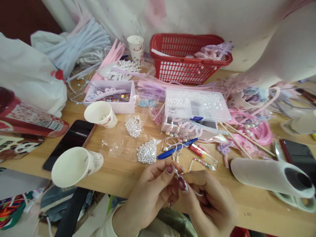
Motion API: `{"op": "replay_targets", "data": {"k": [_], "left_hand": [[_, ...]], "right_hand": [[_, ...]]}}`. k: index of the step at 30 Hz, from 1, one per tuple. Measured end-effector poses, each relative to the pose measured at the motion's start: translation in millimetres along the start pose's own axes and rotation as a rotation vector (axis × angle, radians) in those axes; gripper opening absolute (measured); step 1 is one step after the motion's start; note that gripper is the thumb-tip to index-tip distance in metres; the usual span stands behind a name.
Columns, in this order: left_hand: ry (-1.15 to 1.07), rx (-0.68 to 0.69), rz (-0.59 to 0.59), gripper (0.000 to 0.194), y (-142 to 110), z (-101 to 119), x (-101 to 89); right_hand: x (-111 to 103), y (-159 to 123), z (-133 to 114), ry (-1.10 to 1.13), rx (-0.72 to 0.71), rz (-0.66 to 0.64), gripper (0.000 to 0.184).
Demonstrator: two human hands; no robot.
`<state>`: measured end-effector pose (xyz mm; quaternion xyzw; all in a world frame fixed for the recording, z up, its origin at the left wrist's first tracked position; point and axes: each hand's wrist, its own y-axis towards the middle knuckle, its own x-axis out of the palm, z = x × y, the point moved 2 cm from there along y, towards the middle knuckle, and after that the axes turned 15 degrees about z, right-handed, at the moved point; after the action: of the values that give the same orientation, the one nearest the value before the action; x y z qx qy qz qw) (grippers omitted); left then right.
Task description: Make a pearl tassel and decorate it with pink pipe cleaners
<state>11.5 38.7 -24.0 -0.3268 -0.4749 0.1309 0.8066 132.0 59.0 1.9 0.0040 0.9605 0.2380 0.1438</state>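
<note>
My left hand [150,189] and my right hand [209,197] meet at the table's front edge, fingers pinched together. Between them runs a thin white string with small pearl beads [200,161] threaded on it, and both hands pinch it. The string loops up toward a blue pen [176,148]. A heap of loose white pearls [147,152] lies just beyond my left hand. A second pearl heap [133,126] sits further back.
A clear bead organiser box [195,103] and a red basket [190,57] stand behind. Two paper cups [74,166] [101,113] lie tipped at left beside a black phone [70,141]. A white roll [269,176] lies at right. Pink and lilac pipe cleaners [249,131] are scattered around.
</note>
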Motion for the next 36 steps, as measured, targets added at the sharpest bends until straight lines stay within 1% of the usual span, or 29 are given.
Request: {"op": "replay_targets", "data": {"k": [4,6,8,16,18,23,27,32,36], "left_hand": [[0.041,0.147,0.082,0.025,0.2,4.4,0.0],[0.031,0.179,0.115,0.025,0.8,6.0,-0.8],[0.018,0.183,0.125,0.023,1.5,6.4,-1.9],[0.011,0.21,0.036,0.018,0.8,5.0,-8.0],[0.016,0.211,0.027,0.018,0.6,5.4,-7.9],[0.047,0.234,0.063,0.019,0.2,7.1,-6.0],[0.062,0.249,0.048,0.017,-1.3,8.1,-5.2],[0.095,0.268,0.039,0.017,-1.6,8.7,-6.1],[0.165,0.314,-0.001,0.015,-1.1,10.7,-7.8]], "right_hand": [[0.1,-3.3,1.9,0.001,0.054,0.042,0.016],[0.6,-4.7,1.7,0.006,0.074,0.05,0.017],[0.6,-5.4,0.7,0.005,0.074,0.051,0.017],[-1.8,-7.2,-3.4,-0.011,0.044,0.066,0.016],[-2.3,-7.3,-3.4,0.0,0.057,0.045,0.017],[-4.4,-2.9,-3.3,0.028,0.067,-0.034,0.016],[-4.6,-1.2,-3.5,0.043,0.068,-0.093,0.016],[-4.9,-3.7,-1.2,0.038,0.118,-0.086,0.018],[-6.7,-3.1,0.6,0.029,0.081,-0.112,0.012]]}}
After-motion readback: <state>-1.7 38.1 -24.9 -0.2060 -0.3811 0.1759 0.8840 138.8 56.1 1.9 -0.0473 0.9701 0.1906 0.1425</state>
